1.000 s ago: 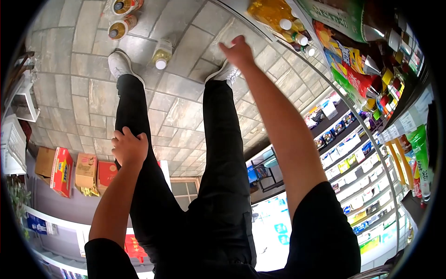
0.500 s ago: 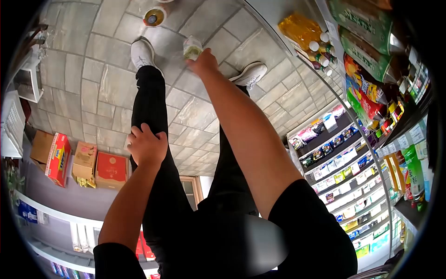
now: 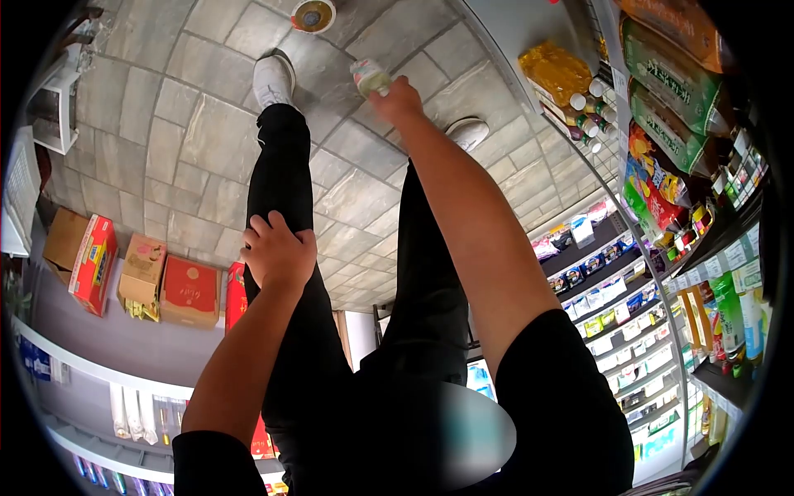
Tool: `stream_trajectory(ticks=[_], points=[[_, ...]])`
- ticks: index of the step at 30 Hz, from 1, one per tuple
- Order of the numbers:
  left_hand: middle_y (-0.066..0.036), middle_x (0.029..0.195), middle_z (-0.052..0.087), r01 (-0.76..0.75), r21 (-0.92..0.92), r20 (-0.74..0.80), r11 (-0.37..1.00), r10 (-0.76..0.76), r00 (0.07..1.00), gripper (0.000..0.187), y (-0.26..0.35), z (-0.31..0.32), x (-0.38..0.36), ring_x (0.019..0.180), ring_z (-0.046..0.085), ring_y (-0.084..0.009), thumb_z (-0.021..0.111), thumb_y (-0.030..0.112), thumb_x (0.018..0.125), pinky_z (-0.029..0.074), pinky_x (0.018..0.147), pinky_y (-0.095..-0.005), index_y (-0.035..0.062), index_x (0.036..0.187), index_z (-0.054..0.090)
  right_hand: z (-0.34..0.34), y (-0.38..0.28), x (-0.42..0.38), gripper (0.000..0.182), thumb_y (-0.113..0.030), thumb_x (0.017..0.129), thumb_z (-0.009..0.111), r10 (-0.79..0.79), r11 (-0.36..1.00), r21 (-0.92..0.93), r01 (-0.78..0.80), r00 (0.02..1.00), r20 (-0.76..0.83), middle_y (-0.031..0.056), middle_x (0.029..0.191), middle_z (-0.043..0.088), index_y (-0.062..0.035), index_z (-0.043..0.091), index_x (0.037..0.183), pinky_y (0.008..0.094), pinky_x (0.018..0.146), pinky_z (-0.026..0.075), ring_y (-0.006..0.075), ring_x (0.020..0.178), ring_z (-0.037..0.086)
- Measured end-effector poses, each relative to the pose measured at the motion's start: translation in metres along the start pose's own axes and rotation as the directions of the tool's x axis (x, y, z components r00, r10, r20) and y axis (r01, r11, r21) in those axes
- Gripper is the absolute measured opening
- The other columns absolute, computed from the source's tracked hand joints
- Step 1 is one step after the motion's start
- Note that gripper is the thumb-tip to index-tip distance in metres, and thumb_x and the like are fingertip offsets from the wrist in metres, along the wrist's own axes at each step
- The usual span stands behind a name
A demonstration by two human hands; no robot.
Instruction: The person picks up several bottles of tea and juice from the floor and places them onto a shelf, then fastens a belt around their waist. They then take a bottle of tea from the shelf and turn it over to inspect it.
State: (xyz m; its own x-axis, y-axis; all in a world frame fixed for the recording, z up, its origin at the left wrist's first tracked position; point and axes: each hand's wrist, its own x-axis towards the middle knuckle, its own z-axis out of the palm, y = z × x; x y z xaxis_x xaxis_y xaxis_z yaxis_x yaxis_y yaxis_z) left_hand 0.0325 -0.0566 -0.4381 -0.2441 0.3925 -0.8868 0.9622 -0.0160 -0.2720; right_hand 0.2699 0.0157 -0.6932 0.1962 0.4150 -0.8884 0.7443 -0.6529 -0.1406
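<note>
Compared with a second ago, when the right hand (image 3: 399, 101) reached well apart from the bottle (image 3: 372, 77), its grip is now closed around the bottle's near end. Half a second ago the hand was already at the bottle; now the bottle tips more to one side, and its near end is hidden by the fingers. Whether it still touches the floor (image 3: 198, 140) I cannot tell. The left hand (image 3: 279, 252) stays on the left leg (image 3: 285, 186), its grip loose and empty, the thumb apart from the fingers. The view has shifted, and of the two containers seen beyond the left shoe (image 3: 273, 80) a second ago, one container (image 3: 313, 15) now shows.

The floor is grey stone-look tile, in a shop-like room. Rows of packets (image 3: 610, 289) fill shelves on the right, behind a curved metal rail (image 3: 680, 364). Nearer the top right are yellow bottles (image 3: 556, 71), green packs (image 3: 672, 78) and bright snack bags (image 3: 657, 178). Cartons (image 3: 190, 288) line the left side, below a white basket (image 3: 20, 194) and a white frame (image 3: 59, 112).

The bottle is between the shoes, the right shoe (image 3: 468, 133) partly behind the right forearm (image 3: 471, 194). A pale blurred oval (image 3: 478, 434) covers part of the lap.
</note>
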Motion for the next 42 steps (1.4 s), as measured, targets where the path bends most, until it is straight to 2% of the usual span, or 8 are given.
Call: stream_trajectory(ticks=[4, 8, 10, 19, 28, 31, 36, 42], points=[[-0.015, 0.115, 0.053, -0.001, 0.01, -0.021, 1.0, 0.002, 1.0, 0.04, 0.003, -0.002, -0.002, 0.108, 0.057, -0.0347, 0.058, 0.039, 0.089, 0.051, 0.085, -0.0497, 0.0053, 0.111, 0.054, -0.017, 0.039, 0.033, 0.07, -0.049, 0.086, 0.071, 0.071, 0.991, 0.126, -0.053, 0.988, -0.137, 0.0293, 0.118, 0.069, 0.0061, 0.052, 0.125, 0.0458, 0.097, 0.055, 0.0416, 0.113, 0.068], [-0.015, 0.116, 0.053, 0.001, 0.025, -0.001, 1.0, -0.001, 1.0, 0.041, 0.007, -0.003, -0.002, 0.109, 0.057, -0.0344, 0.057, 0.038, 0.089, 0.052, 0.086, -0.0493, 0.0051, 0.113, 0.054, -0.058, 0.058, 0.037, 0.069, -0.053, 0.079, 0.076, 0.048, 0.96, 0.281, -0.001, 0.986, -0.159, 0.0205, 0.105, 0.073, 0.0038, 0.057, 0.115, 0.0403, 0.085, 0.057, 0.0326, 0.103, 0.072], [-0.015, 0.117, 0.053, 0.004, 0.029, -0.009, 1.0, -0.004, 1.0, 0.041, 0.011, -0.002, -0.004, 0.109, 0.057, -0.035, 0.057, 0.038, 0.089, 0.051, 0.087, -0.0496, 0.0051, 0.113, 0.053, -0.09, 0.056, 0.02, 0.078, -0.056, 0.077, 0.075, 0.046, 0.983, 0.186, -0.006, 0.976, -0.212, 0.0269, 0.115, 0.071, 0.006, 0.054, 0.12, 0.0451, 0.095, 0.055, 0.0408, 0.111, 0.069], [-0.017, 0.122, 0.053, 0.023, 0.112, -0.013, 0.993, -0.021, 1.0, 0.044, 0.034, 0.001, -0.012, 0.113, 0.058, -0.0375, 0.056, 0.039, 0.091, 0.055, 0.088, -0.0524, 0.0044, 0.117, 0.052, -0.233, 0.119, -0.029, 0.071, -0.052, 0.078, 0.076, -0.149, 0.989, -0.065, 0.134, 0.92, -0.363, 0.0262, 0.115, 0.07, 0.0023, 0.057, 0.12, 0.0444, 0.093, 0.054, 0.0405, 0.109, 0.069], [-0.017, 0.122, 0.053, 0.022, 0.149, -0.021, 0.989, -0.019, 1.0, 0.045, 0.053, 0.002, -0.016, 0.114, 0.058, -0.0371, 0.057, 0.04, 0.091, 0.055, 0.088, -0.0519, 0.0043, 0.117, 0.052, -0.292, 0.185, -0.039, 0.071, -0.053, 0.08, 0.075, -0.078, 0.997, -0.045, 0.063, 0.835, -0.545, 0.0256, 0.119, 0.07, 0.0, 0.058, 0.125, 0.0467, 0.097, 0.053, 0.041, 0.112, 0.068], [-0.017, 0.122, 0.053, 0.034, 0.176, -0.01, 0.984, -0.033, 0.999, 0.045, 0.059, 0.001, -0.017, 0.114, 0.058, -0.037, 0.058, 0.04, 0.091, 0.055, 0.088, -0.0518, 0.0041, 0.118, 0.052, -0.299, 0.211, -0.012, 0.068, -0.054, 0.08, 0.072, -0.227, 0.971, -0.215, 0.105, 0.692, -0.686, 0.0247, 0.116, 0.071, -0.0022, 0.062, 0.123, 0.0448, 0.096, 0.054, 0.0405, 0.111, 0.069], [-0.018, 0.122, 0.053, 0.032, 0.187, -0.016, 0.982, -0.03, 0.999, 0.046, 0.065, 0.005, -0.017, 0.113, 0.058, -0.0371, 0.059, 0.04, 0.091, 0.055, 0.088, -0.0519, 0.0041, 0.119, 0.053, -0.317, 0.224, 0.014, 0.069, -0.054, 0.079, 0.073, -0.142, 0.987, -0.146, 0.064, 0.77, -0.622, 0.0251, 0.117, 0.071, -0.0015, 0.066, 0.124, 0.0448, 0.096, 0.054, 0.039, 0.112, 0.069], [-0.018, 0.122, 0.053, 0.034, 0.208, -0.019, 0.978, -0.031, 0.999, 0.045, 0.07, 0.006, -0.018, 0.112, 0.059, -0.0382, 0.058, 0.04, 0.091, 0.055, 0.087, -0.0527, 0.0041, 0.118, 0.053, -0.316, 0.212, 0.013, 0.076, -0.045, 0.089, 0.074, -0.007, 0.998, -0.054, -0.032, 0.801, -0.599, 0.0289, 0.142, 0.057, -0.0013, 0.05, 0.147, 0.0412, 0.112, 0.042, 0.0411, 0.133, 0.055]])
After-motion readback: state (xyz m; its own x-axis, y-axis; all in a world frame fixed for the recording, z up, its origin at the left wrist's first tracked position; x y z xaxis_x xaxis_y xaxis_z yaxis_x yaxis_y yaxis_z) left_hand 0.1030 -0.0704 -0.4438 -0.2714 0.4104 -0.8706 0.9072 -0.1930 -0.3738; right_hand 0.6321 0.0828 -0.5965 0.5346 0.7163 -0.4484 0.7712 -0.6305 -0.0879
